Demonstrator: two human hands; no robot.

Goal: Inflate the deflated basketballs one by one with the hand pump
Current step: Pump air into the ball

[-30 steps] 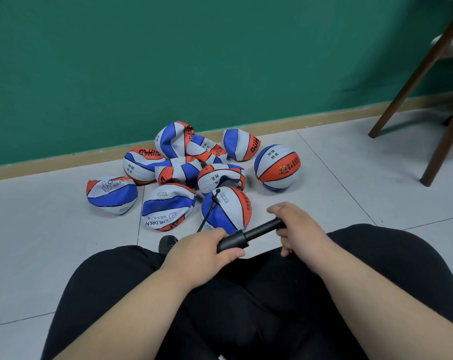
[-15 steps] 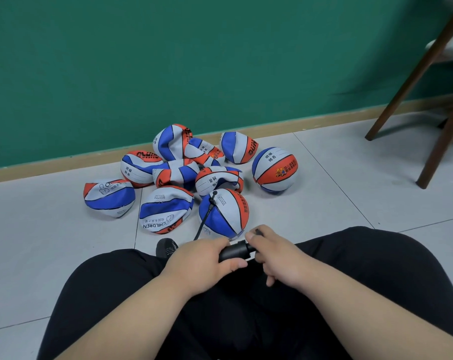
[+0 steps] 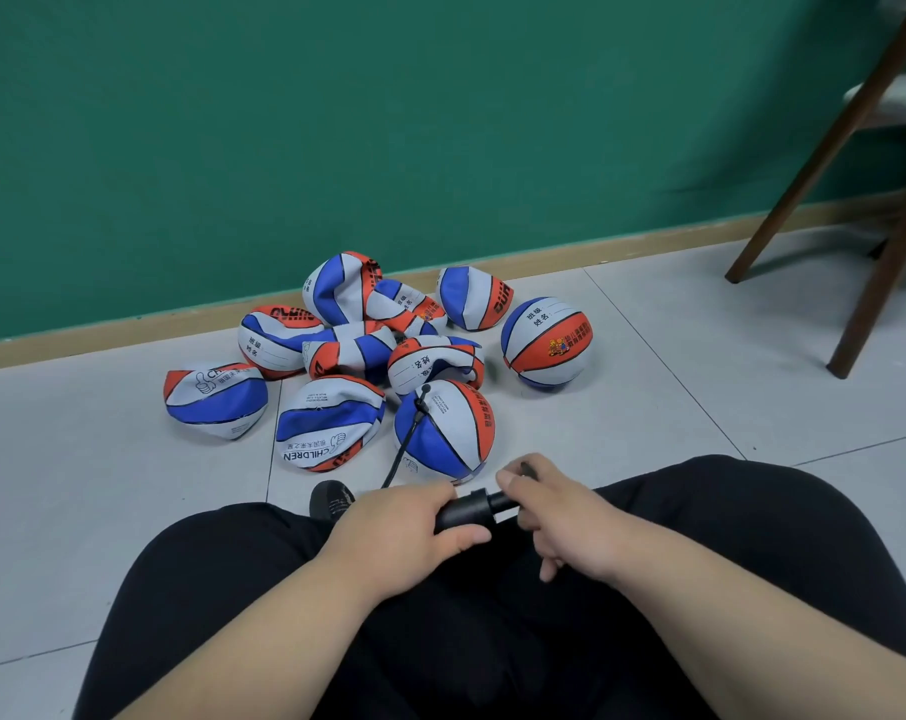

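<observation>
Pumping over your lap — hand pump [image 3: 466, 514] barrel clenched in your left hand [image 3: 394, 532] | right hand [image 3: 560, 517] curled round the handle, now pushed in near the barrel, drawn out a second ago | hose [image 3: 407, 439] plugged into nearest basketball [image 3: 445, 433] | deflated balls [image 3: 336, 350] heaped behind, by green wall [image 3: 336, 122]

A single wide-angle camera worn on the person's head looks forward and steeply down over the lap [image 3: 492, 646] to the tiled floor [image 3: 103, 485]. The left hand [image 3: 404, 532] and the right hand [image 3: 570, 527] sit close below the lens. The basketballs [image 3: 357, 356] lie farther out near the floor's far edge, where the green wall [image 3: 336, 122] fills the upper frame.
</observation>
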